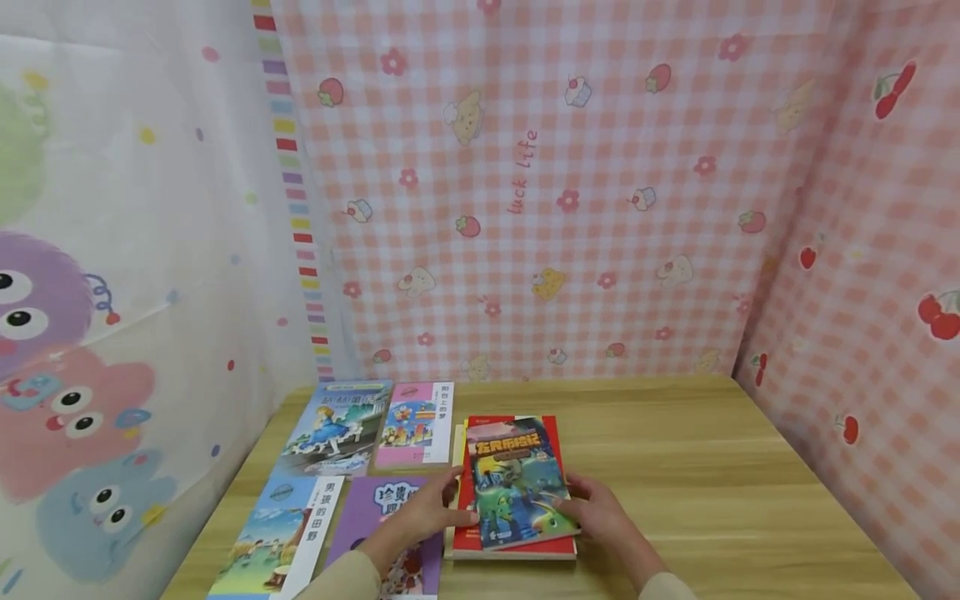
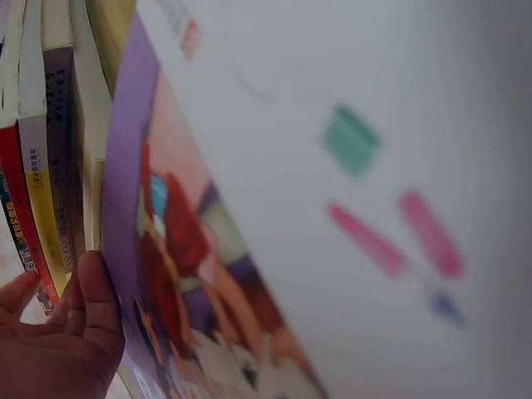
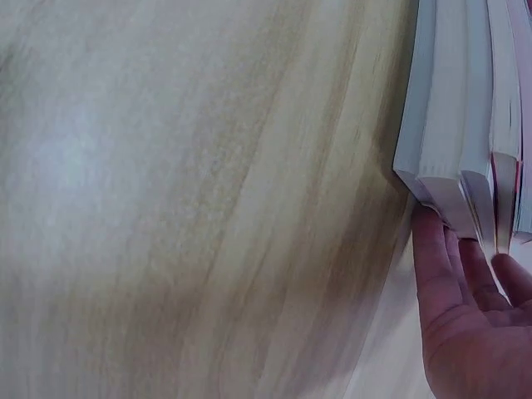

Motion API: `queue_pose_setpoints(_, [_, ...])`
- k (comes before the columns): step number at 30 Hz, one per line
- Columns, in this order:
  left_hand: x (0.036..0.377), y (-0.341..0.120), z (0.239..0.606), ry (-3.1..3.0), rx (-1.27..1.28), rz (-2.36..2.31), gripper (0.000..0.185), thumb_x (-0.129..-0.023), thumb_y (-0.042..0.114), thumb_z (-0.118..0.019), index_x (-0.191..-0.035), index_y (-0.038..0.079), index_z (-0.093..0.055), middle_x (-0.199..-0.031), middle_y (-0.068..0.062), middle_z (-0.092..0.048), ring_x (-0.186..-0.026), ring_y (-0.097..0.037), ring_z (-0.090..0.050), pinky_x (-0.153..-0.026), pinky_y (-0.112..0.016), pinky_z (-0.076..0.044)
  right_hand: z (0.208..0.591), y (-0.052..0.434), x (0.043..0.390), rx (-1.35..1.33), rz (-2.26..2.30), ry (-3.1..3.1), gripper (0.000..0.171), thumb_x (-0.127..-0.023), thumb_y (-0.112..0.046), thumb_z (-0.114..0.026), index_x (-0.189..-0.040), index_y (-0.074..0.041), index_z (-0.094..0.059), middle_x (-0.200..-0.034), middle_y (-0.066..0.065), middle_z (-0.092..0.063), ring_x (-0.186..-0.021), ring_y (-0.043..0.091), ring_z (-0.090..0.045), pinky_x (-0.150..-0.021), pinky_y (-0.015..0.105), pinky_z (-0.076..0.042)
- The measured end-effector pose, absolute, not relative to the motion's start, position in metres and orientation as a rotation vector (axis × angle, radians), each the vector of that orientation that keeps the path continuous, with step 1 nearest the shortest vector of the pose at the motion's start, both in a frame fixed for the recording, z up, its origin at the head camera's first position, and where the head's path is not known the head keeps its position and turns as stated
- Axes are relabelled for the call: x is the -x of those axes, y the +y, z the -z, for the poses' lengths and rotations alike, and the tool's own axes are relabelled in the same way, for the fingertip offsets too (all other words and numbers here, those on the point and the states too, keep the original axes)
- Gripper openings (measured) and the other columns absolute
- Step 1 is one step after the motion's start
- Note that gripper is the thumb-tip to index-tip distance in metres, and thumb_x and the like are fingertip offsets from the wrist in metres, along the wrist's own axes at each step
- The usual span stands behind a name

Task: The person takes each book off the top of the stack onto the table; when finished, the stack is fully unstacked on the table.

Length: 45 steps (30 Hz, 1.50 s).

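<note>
A stack of several books stands in the middle of the table, between both hands in the head view. On top, slightly askew, lies a dark blue-green comic-style book [image 1: 517, 492] with a green dinosaur on its cover. A red book [image 1: 542, 547] shows beneath it. My left hand [image 1: 427, 512] holds the stack's left side, thumb over the red cover and fingers along the spines [image 2: 58, 158]. From the right, my right hand [image 1: 600, 515] grips the stack with its thumb at the top book's edge. Its fingers reach to the lower page edges [image 3: 449, 199] in the right wrist view.
Flat on the table's left lie a purple book [image 1: 431, 550] partly behind my left forearm, a blue book [image 1: 262, 533] with a white strip, a pink book [image 1: 408, 425] and a book with a girl in blue [image 1: 337, 429]. Wood-grain table [image 1: 712, 475] extends right; patterned curtains [image 1: 555, 192] enclose it.
</note>
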<state>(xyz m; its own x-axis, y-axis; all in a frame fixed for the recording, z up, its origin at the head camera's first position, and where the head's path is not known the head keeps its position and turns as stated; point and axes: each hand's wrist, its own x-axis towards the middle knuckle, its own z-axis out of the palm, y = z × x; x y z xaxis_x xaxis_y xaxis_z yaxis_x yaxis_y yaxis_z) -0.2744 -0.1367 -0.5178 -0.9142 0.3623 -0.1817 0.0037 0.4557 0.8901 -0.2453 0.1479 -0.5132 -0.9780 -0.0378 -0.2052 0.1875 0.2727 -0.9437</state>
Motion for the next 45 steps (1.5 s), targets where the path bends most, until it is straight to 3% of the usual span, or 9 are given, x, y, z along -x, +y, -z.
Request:
queue_pose_setpoints(3, [0.272, -0.142, 0.519, 2.308, -0.368, -1.458, 0.092, -0.083, 0.016, -0.082, -0.154, -0.002, -0.027, -0.139, -0.028, -0.050, -0.125, -0.045, -0.049, -0.102, -0.060, -0.039, 0.510, 0.147, 0.245, -0.145, 1.732, 2.337, 0.058, -0.095, -0.014, -0.065, -0.142, 0.013, -0.042, -0.122, 0.025, -0.060, -0.086, 0.021, -0.066, -0.077, 0.039, -0.057])
queue_pose_setpoints(8, [0.271, -0.145, 0.519, 2.330, -0.360, -1.385, 0.097, -0.079, 0.018, -0.085, -0.156, 0.004, -0.027, -0.133, -0.021, -0.055, -0.122, -0.040, -0.051, -0.106, -0.062, -0.034, 0.507, 0.153, 0.242, -0.129, 1.674, 2.323, 0.049, -0.098, -0.013, -0.059, -0.138, 0.013, -0.047, -0.102, 0.011, -0.069, -0.082, 0.019, -0.065, -0.075, 0.038, -0.056])
queue_pose_setpoints(14, [0.269, -0.145, 0.519, 2.375, -0.322, -1.335, 0.099, -0.077, 0.025, -0.086, -0.156, 0.007, -0.029, -0.145, -0.028, -0.041, -0.132, -0.048, -0.039, -0.109, -0.066, -0.024, 0.505, 0.168, 0.237, -0.069, 1.741, 2.214, 0.044, -0.100, -0.009, -0.054, -0.136, 0.016, -0.047, -0.089, 0.011, -0.070, -0.077, 0.023, -0.068, -0.069, 0.043, -0.059])
queue_pose_setpoints(18, [0.267, -0.148, 0.522, 2.381, -0.335, -1.340, 0.099, -0.077, 0.024, -0.086, -0.156, 0.006, -0.029, -0.145, -0.029, -0.040, -0.132, -0.049, -0.038, -0.108, -0.068, -0.023, 0.505, 0.177, 0.237, -0.047, 1.720, 2.230, 0.044, -0.098, -0.010, -0.057, -0.134, 0.016, -0.048, -0.083, 0.009, -0.069, -0.070, 0.019, -0.066, -0.061, 0.036, -0.058])
queue_pose_setpoints(22, [0.267, -0.150, 0.523, 2.374, -0.318, -1.343, 0.100, -0.076, 0.024, -0.087, -0.156, 0.007, -0.029, -0.145, -0.030, -0.040, -0.132, -0.050, -0.037, -0.108, -0.068, -0.023, 0.505, 0.186, 0.238, 0.063, 1.759, 2.150, 0.050, -0.098, -0.007, -0.055, -0.137, 0.019, -0.040, -0.087, 0.009, -0.069, -0.073, 0.020, -0.067, -0.062, 0.034, -0.058])
queue_pose_setpoints(27, [0.266, -0.149, 0.521, 2.371, -0.290, -1.355, 0.101, -0.075, 0.024, -0.087, -0.156, 0.008, -0.029, -0.140, -0.027, -0.045, -0.130, -0.048, -0.040, -0.108, -0.068, -0.023, 0.498, 0.193, 0.241, 0.104, 1.802, 2.074, 0.058, -0.097, -0.003, -0.055, -0.145, 0.018, -0.030, -0.102, 0.013, -0.068, -0.080, 0.024, -0.069, -0.071, 0.041, -0.059])
queue_pose_setpoints(33, [0.266, -0.144, 0.520, 2.349, -0.311, -1.399, 0.101, -0.074, 0.019, -0.088, -0.155, 0.005, -0.029, -0.137, -0.025, -0.048, -0.128, -0.047, -0.042, -0.109, -0.067, -0.022, 0.490, 0.200, 0.249, -0.018, 1.808, 2.203, 0.055, -0.098, -0.001, -0.054, -0.146, 0.012, -0.033, -0.116, 0.020, -0.061, -0.077, 0.025, -0.066, -0.069, 0.044, -0.058])
queue_pose_setpoints(45, [0.267, -0.144, 0.523, 2.370, -0.259, -1.399, 0.102, -0.072, 0.020, -0.089, -0.155, 0.007, -0.031, -0.140, -0.025, -0.046, -0.131, -0.045, -0.040, -0.109, -0.067, -0.021, 0.488, 0.218, 0.271, -0.093, 1.957, 2.272, 0.053, -0.099, 0.002, -0.048, -0.148, 0.011, -0.032, -0.115, 0.025, -0.056, -0.075, 0.020, -0.064, -0.069, 0.042, -0.059])
